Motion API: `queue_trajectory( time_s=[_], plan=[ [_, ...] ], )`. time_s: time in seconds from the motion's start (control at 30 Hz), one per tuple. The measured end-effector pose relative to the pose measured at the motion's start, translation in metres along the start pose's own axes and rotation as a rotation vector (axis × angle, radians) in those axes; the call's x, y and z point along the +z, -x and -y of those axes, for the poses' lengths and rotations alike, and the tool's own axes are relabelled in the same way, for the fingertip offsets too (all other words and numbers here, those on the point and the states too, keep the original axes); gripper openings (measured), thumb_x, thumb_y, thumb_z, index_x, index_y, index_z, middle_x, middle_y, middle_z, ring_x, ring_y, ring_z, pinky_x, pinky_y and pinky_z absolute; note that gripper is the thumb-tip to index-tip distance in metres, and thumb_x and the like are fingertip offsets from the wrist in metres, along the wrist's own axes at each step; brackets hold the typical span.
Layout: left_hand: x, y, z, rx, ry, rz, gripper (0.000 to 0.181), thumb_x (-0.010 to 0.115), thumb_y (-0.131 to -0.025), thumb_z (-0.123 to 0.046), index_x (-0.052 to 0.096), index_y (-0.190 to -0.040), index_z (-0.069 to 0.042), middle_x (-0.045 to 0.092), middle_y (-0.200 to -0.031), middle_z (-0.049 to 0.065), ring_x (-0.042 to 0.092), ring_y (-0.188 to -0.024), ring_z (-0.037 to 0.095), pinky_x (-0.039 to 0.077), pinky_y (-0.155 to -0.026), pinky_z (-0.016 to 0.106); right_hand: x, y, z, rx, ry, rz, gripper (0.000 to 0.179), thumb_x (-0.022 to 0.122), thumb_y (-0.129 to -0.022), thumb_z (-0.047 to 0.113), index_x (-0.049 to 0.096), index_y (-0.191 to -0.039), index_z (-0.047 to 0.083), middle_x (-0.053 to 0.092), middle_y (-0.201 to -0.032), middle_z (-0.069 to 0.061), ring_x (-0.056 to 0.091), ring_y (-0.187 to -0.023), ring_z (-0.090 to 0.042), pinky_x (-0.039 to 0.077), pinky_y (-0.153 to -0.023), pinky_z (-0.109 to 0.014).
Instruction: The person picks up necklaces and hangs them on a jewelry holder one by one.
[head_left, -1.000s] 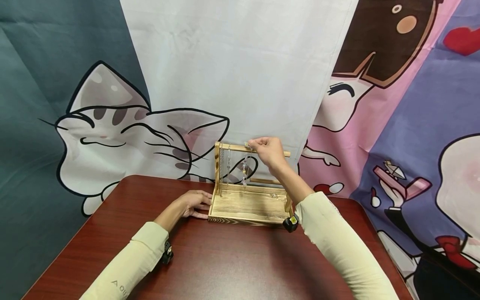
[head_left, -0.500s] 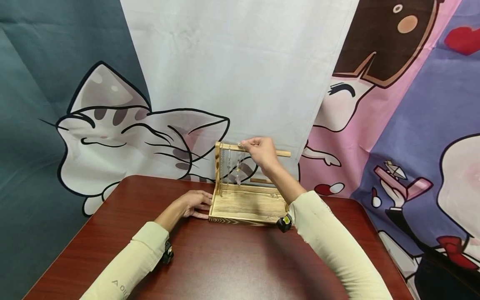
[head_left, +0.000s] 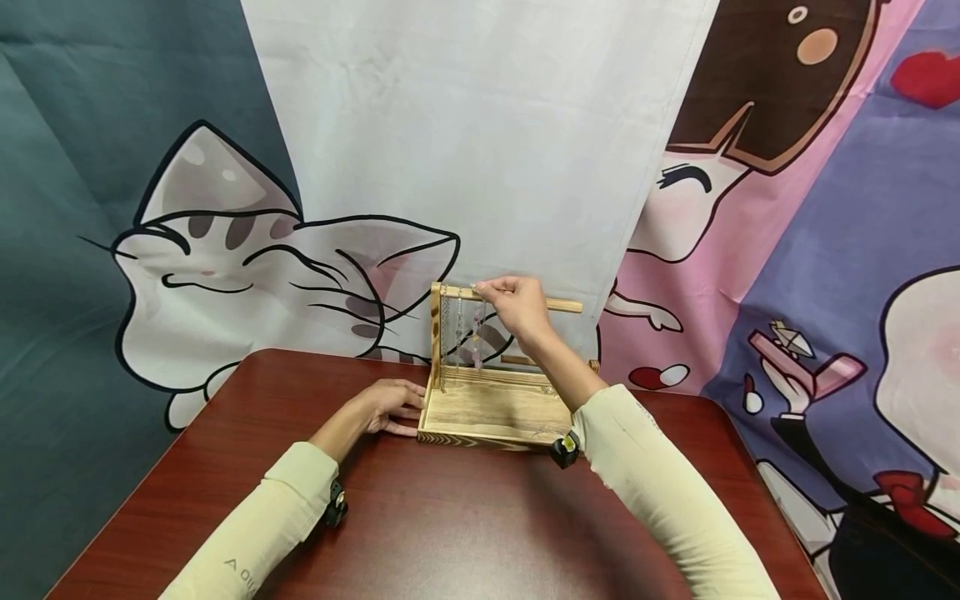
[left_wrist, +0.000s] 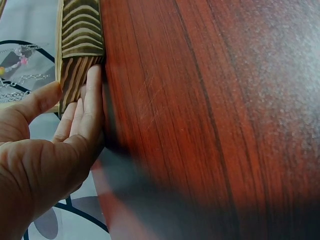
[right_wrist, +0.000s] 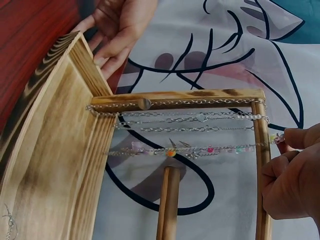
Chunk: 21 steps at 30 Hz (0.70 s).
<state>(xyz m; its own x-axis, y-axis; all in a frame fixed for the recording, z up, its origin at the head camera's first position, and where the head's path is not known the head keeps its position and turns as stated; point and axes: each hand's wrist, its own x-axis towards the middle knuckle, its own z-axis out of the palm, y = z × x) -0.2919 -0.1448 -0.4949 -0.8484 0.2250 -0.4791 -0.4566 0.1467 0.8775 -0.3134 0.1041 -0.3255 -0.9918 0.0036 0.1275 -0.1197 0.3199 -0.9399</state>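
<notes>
A wooden jewelry stand has a shallow tray [head_left: 487, 408] and a raised crossbar [head_left: 564, 306]. At the bar, my right hand [head_left: 517, 307] pinches the top of a necklace with coloured beads [right_wrist: 210, 149] between thumb and fingertips. The necklace's strand hangs down below the bar. Silver chain necklaces [right_wrist: 200, 118] hang to its left, near the left post [head_left: 436, 337]. My left hand [head_left: 392, 406] rests against the tray's left end with its fingers extended; in the left wrist view, thumb and fingertips touch the patterned wooden wall [left_wrist: 82, 30].
The stand sits near the back edge of a red-brown table [head_left: 420, 517]. A printed cartoon cloth [head_left: 480, 150] hangs right behind it. A small piece of chain jewelry [right_wrist: 10, 222] lies on the tray floor. A lower wooden rod [right_wrist: 169, 205] shows behind the necklaces.
My right hand has slid left along the crossbar, bringing the beaded necklace closer to the silver chains. The left hand stays against the tray's end.
</notes>
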Motion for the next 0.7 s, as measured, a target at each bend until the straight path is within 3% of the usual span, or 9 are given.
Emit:
queue_trajectory(
  time_s=[0.27,0.7],
  plan=[
    [0.000,0.001,0.000,0.001,-0.006,0.006,0.050,0.067,-0.104,-0.001,0.057,-0.152,0.003,0.073,-0.138,0.022,0.075,-0.120,0.030,0.075,-0.091,0.049,-0.002,0.001,-0.005,0.004,-0.023,0.008,0.022,0.085,-0.103,0.021,0.084,-0.118,0.005,0.077,-0.142,-0.013,0.062,-0.147,-0.034,0.036,-0.139,-0.060],
    [0.000,0.000,0.001,0.006,-0.010,0.008,0.049,0.066,-0.105,-0.002,0.056,-0.153,0.004,0.071,-0.142,0.023,0.073,-0.123,0.031,0.075,-0.090,0.048,-0.006,0.005,-0.018,0.022,-0.015,0.017,0.023,0.084,-0.103,0.021,0.086,-0.119,0.006,0.077,-0.146,-0.012,0.059,-0.152,-0.033,0.044,-0.135,-0.056]
  ],
)
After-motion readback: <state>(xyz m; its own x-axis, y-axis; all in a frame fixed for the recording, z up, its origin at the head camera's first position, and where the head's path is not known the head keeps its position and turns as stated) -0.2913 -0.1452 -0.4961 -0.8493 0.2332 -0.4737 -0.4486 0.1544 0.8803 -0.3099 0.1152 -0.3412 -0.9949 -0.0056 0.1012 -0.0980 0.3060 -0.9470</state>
